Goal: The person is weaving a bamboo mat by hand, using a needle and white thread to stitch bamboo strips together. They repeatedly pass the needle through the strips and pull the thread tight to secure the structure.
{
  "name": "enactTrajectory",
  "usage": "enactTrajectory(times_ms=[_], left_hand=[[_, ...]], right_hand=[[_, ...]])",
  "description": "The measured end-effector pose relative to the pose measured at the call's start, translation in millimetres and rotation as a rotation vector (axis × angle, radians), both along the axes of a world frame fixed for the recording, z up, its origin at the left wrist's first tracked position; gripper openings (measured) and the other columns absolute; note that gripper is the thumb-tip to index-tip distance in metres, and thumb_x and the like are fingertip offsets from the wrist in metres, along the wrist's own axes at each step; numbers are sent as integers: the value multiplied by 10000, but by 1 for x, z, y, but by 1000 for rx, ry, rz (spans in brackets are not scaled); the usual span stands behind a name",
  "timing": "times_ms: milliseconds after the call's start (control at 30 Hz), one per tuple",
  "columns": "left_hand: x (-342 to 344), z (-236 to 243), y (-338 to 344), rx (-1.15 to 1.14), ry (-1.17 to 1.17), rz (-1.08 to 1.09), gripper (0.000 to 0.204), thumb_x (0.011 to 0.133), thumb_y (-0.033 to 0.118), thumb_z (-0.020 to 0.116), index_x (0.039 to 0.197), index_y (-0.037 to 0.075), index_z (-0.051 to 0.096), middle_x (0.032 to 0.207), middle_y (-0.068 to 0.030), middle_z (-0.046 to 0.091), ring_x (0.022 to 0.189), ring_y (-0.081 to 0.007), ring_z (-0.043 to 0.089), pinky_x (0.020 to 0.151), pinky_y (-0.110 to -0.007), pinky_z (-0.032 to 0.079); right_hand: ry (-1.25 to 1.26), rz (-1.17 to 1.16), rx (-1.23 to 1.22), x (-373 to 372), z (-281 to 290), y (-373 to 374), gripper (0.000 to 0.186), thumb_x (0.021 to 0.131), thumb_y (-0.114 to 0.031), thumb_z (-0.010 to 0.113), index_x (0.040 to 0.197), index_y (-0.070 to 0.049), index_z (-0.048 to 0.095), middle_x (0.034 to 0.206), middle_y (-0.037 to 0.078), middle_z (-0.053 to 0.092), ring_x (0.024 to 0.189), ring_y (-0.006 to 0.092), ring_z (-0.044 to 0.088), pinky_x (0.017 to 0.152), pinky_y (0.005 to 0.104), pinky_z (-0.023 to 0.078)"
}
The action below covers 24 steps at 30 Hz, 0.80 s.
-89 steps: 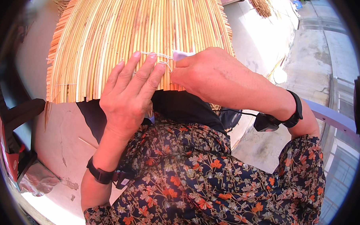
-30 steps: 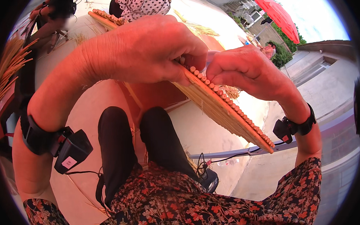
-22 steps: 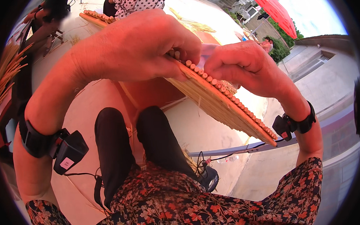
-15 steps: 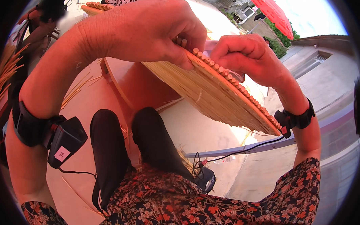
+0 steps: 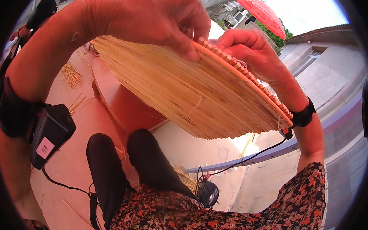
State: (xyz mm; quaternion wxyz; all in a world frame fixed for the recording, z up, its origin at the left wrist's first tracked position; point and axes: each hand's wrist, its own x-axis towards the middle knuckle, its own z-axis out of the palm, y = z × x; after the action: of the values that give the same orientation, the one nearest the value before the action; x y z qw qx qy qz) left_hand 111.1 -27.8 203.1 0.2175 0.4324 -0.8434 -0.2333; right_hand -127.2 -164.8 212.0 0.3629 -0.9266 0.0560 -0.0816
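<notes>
A stiff mat of pale straw-like stalks point(image 5: 167, 87) is held up in front of me, tilted so its broad face shows. An orange-brown strip point(image 5: 247, 82) runs along its upper right edge, beside a row of round stalk ends point(image 5: 224, 55). My left hand point(image 5: 160, 22) is closed over the top edge, thumb pressed on the face near the strip. At the far side of that edge, my right hand point(image 5: 250, 52) has its fingers bent in a pinch. A thin pale thread shows by them, but what the fingertips hold is hidden.
Below the mat stands a reddish table-like surface point(image 5: 128, 96) before my knees. Loose straw point(image 5: 71, 74) lies on the ground at left. A metal rail point(image 5: 250, 158) crosses at right, with a black cable near it. A person point(image 5: 44, 14) is at the upper left.
The mat has been tipped up, so much more of its face shows now. My left hand has risen with it, and my right hand has shifted slightly left and up.
</notes>
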Motion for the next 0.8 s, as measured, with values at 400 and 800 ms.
enactTrajectory(times_ms=[400, 800], left_hand=[[2, -55, 19, -585, 16, 76, 252, 767, 105, 791, 974, -11, 706, 732, -97, 635, 677, -193, 623, 629, -321, 475], [19, -36, 35, -371, 152, 113, 263, 814, 66, 810, 1037, -41, 719, 813, -55, 695, 751, -96, 606, 707, -267, 495]], right_hand=[[64, 135, -302, 10, 7, 34, 91, 944, -48, 647, 986, 8, 705, 898, 20, 708, 798, 67, 600, 740, 244, 497], [-71, 191, -276, 29, 7, 25, 131, 915, -16, 692, 1035, 3, 739, 953, 24, 735, 922, 73, 644, 858, 253, 519]])
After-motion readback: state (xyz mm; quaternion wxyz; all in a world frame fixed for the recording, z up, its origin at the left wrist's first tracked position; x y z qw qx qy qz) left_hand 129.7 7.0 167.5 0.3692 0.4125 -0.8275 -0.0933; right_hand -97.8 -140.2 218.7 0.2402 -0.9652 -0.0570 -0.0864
